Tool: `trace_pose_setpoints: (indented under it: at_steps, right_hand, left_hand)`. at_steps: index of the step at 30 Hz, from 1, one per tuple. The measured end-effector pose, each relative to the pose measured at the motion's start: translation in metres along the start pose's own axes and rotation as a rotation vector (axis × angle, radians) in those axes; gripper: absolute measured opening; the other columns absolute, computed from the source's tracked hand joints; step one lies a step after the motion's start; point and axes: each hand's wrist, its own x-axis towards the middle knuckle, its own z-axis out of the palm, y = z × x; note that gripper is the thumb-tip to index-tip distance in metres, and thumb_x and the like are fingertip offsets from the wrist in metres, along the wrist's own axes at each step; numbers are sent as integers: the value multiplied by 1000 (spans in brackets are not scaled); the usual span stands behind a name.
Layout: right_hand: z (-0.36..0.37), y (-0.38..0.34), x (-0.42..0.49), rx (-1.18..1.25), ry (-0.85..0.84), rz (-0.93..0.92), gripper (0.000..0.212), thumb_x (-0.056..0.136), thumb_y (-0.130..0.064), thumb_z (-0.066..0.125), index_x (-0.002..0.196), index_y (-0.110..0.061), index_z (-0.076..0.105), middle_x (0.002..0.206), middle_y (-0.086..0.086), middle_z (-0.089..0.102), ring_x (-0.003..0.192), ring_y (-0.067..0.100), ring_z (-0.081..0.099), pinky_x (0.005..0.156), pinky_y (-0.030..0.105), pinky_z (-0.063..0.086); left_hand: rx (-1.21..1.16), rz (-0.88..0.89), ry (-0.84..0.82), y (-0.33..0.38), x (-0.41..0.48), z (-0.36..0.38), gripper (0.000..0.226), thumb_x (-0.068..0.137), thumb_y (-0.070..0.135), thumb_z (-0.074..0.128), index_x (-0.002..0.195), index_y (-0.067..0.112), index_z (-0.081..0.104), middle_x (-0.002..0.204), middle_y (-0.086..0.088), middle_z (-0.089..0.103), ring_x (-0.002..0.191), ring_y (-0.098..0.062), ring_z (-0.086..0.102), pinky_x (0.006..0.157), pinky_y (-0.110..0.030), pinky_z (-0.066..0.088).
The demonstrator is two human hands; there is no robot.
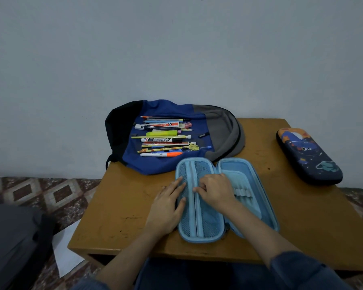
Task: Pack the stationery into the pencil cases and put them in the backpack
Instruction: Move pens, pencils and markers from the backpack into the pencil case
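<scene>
With the light blue hard-shell pencil case point(226, 197) lying opened flat on the brown wooden table point(302, 216), lower centre of frame, both hands are on its left half. That half is a blue mesh pocket point(208, 222) split by a pale central zip point(198, 216); the right half shows a band of elastic loops. Left hand point(166, 208): flat, fingers straight, pressing the mesh half's left edge. Right hand point(216, 191): fingers curled, tips pinched on the zip about midway along; zip pull itself hidden, can't confirm. Hands just beside each other, not touching. Blue, black and grey fabric backpack point(220, 130) lies flat at frame centre, on the table's far edge against the pale wall point(176, 49). Loose stationery pile point(166, 137) sits on its blue panel: pens, pencils, a yellow-green highlighter, a black-and-white marker, erasers, mostly lying left-right. Dark navy hard pencil case with cartoon space print point(308, 155) is zipped closed, right of frame, well apart from the open one. White paper sheet point(65, 252) on the patterned floor, lower left.
</scene>
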Motion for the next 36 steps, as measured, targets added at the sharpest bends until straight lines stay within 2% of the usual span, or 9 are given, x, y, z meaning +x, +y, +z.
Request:
trace_pose_setpoints:
  at_steps: [3, 7, 10, 13, 18, 24, 29, 33, 36]
  right_hand:
    - [0, 0, 11, -13, 38, 6, 36, 95, -40, 46, 91, -9, 64, 102, 7, 67, 97, 24, 60, 86, 33, 38]
    - [3, 2, 21, 85, 44, 47, 47, 92, -44, 52, 54, -19, 37, 86, 10, 67, 84, 25, 61, 66, 29, 35]
    - [4, 13, 21, 217, -4, 64, 46, 85, -49, 60, 56, -16, 46, 67, 4, 56, 66, 17, 50, 62, 27, 36]
    - [5, 17, 19, 265, -58, 41, 42, 77, -51, 68, 63, -14, 51, 68, 0, 55, 66, 13, 48, 64, 27, 38]
    - [6, 14, 18, 198, -71, 41, 47, 78, -50, 67, 55, -23, 35, 69, -6, 46, 71, 13, 47, 66, 26, 36]
    - [1, 6, 20, 69, -70, 7, 49, 91, -46, 51, 57, -23, 26, 94, 7, 62, 92, 23, 58, 78, 33, 42]
    - [0, 8, 29, 9, -54, 78, 54, 90, -53, 48, 53, -18, 31, 56, -5, 35, 71, 17, 46, 63, 28, 32]
    - [2, 6, 35, -16, 0, 99, 46, 93, -51, 44, 70, -13, 55, 84, 7, 65, 84, 24, 61, 63, 28, 33]
    - [2, 2, 38, -37, 14, 138, 48, 94, -49, 42, 88, -7, 65, 100, 12, 66, 95, 26, 62, 69, 32, 37]
  left_hand:
    - [-6, -1, -3, 0, 1, 0, 46, 99, 35, 36, 144, 27, 32, 153, 19, 18, 138, -3, 22, 117, -29, 16]
    - [-8, -2, 0, -2, 2, 0, 45, 99, 34, 37, 143, 27, 34, 152, 20, 19, 138, -3, 22, 117, -28, 16]
    - [-7, -2, -9, -1, 2, 1, 46, 99, 37, 35, 143, 27, 33, 152, 20, 18, 139, -2, 20, 116, -28, 14]
    - [-4, -5, -7, -2, 1, 1, 55, 91, 46, 27, 143, 27, 34, 152, 19, 20, 138, -1, 21, 116, -28, 16]
    - [-38, -4, 15, -1, 1, 2, 57, 88, 46, 27, 141, 27, 37, 150, 19, 24, 136, 2, 23, 116, -29, 18]
    - [-56, -8, 34, -2, 1, 0, 57, 88, 46, 28, 141, 26, 39, 149, 20, 27, 125, 12, 18, 114, -24, 14]
    - [-49, -15, 13, -1, 0, 0, 58, 88, 47, 27, 141, 28, 38, 149, 21, 25, 135, 2, 23, 115, -24, 13]
    - [-61, -24, 10, -1, 1, 1, 58, 88, 47, 27, 140, 27, 39, 149, 22, 25, 136, 1, 24, 117, -27, 15]
    - [-56, -23, 5, -1, 1, 1, 57, 88, 48, 27, 140, 28, 39, 149, 24, 24, 136, 2, 23, 116, -25, 15]
